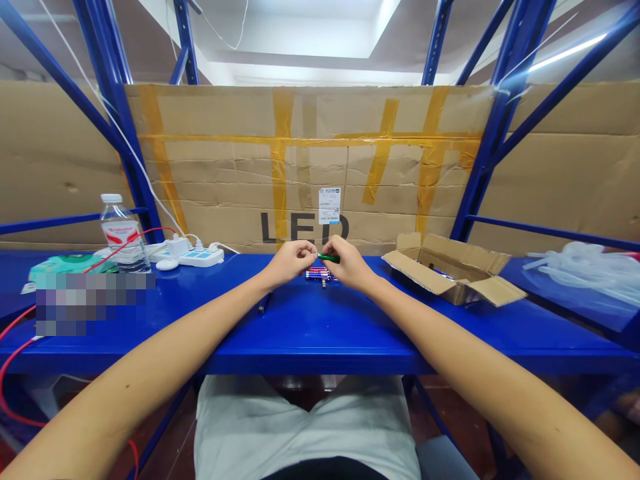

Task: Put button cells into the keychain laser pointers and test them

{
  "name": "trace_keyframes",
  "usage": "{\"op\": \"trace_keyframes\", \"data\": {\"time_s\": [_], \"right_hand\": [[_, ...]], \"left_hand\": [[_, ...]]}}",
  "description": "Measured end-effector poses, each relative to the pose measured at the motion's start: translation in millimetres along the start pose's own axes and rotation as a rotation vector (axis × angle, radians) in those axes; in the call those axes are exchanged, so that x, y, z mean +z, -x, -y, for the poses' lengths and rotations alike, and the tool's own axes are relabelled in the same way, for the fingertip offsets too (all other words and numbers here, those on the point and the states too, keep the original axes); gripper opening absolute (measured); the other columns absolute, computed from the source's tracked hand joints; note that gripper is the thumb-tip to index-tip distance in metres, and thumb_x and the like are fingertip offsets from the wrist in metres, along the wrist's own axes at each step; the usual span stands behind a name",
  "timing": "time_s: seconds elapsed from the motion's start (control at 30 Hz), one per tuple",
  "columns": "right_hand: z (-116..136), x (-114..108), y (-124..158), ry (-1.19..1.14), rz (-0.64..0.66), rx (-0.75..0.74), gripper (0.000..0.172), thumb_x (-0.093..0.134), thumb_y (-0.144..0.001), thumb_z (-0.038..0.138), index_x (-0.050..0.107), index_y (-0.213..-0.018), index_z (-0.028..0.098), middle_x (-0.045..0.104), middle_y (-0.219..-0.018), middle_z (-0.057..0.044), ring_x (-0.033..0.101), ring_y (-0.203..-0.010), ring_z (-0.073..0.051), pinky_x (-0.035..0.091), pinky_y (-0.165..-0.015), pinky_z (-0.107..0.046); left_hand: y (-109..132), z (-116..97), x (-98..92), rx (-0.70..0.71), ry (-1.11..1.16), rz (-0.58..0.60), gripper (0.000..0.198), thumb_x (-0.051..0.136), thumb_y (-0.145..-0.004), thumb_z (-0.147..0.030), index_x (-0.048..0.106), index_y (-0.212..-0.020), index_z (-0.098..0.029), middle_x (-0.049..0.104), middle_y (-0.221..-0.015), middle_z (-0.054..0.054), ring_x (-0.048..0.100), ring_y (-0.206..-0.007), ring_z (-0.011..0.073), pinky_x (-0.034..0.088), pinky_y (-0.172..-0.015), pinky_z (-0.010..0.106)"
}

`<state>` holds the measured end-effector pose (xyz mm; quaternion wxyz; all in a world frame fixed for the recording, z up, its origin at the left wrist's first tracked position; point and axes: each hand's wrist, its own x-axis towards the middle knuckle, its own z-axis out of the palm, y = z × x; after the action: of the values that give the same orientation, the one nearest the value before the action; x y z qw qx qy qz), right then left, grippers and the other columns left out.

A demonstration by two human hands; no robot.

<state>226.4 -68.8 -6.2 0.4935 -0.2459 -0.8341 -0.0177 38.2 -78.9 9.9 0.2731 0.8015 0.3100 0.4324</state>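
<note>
While our right hand (346, 261) pinches the green cylinder (329, 258), nine-o'clock end protruding, we cannot tell what our left hand (291, 260) grasps.

Your blue table (325, 327) looked smooth and glossy, like painted metal. Above the table, the green item (331, 258) you held shone; behind the table stood matt, creased cardboard (225, 183) with glossy tape (283, 163); on the table sat 1 clear plastic bottle (120, 230).

The right hand (346, 261) hides part of the green tube (329, 257) in its fingers; beyond these fingers, print on the white label (329, 206) is too small to read.
</note>
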Motion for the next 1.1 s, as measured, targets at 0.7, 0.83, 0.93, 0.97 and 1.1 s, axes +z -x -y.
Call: {"op": "trace_keyframes", "data": {"time_s": [0.7,0.83,0.93,0.97,1.1], "right_hand": [[1.5,-5.7,-2.2,-0.319,0.146,0.31,0.015,0.06,-0.08,0.032,0.058,-0.076,0.018,0.059,-0.064,0.0,0.053,-0.059,-0.016,0.042,-0.058,-0.03],[-0.5,-5.1,-3.0,-0.296,0.19,0.324,0.015,0.053,-0.083,0.029,0.057,-0.075,0.018,0.057,-0.06,0.001,0.051,-0.057,-0.015,0.041,-0.058,-0.029],[-0.4,-3.8,-3.4,-0.151,0.194,0.251,0.017,0.048,-0.087,0.026,0.056,-0.074,0.018,0.058,-0.064,0.0,0.051,-0.062,-0.015,0.039,-0.062,-0.029],[-0.2,-3.0,-3.3,-0.098,0.19,0.228,0.017,0.047,-0.088,0.025,0.055,-0.075,0.018,0.058,-0.066,-0.001,0.051,-0.064,-0.015,0.039,-0.063,-0.029],[0.0,0.5,-2.0,0.015,0.152,0.153,0.008,0.049,-0.087,0.024,0.05,-0.079,0.02,0.058,-0.075,-0.002,0.051,-0.071,-0.017,0.039,-0.067,-0.03]], "left_hand": [[2.8,-5.4,-0.6,0.08,-0.104,0.033,0.013,0.058,-0.08,-0.027,0.058,-0.08,-0.014,0.046,-0.051,-0.007,0.04,-0.046,0.0067,0.031,-0.048,0.02],[2.3,-3.4,0.5,0.086,-0.127,0.046,0.011,0.057,-0.08,-0.025,0.058,-0.08,-0.015,0.047,-0.051,-0.007,0.041,-0.046,0.0068,0.03,-0.048,0.02],[1.8,-1.4,2.0,0.069,-0.131,0.039,0.01,0.056,-0.08,-0.025,0.058,-0.079,-0.015,0.048,-0.051,-0.007,0.041,-0.045,0.007,0.03,-0.048,0.02],[1.6,-0.5,2.7,0.06,-0.13,0.028,0.01,0.057,-0.08,-0.025,0.058,-0.079,-0.015,0.047,-0.05,-0.007,0.041,-0.045,0.007,0.03,-0.048,0.021],[0.3,2.8,4.4,0.021,-0.096,-0.028,0.01,0.057,-0.078,-0.025,0.057,-0.076,-0.015,0.048,-0.049,-0.007,0.041,-0.043,0.0071,0.03,-0.046,0.02]]}}
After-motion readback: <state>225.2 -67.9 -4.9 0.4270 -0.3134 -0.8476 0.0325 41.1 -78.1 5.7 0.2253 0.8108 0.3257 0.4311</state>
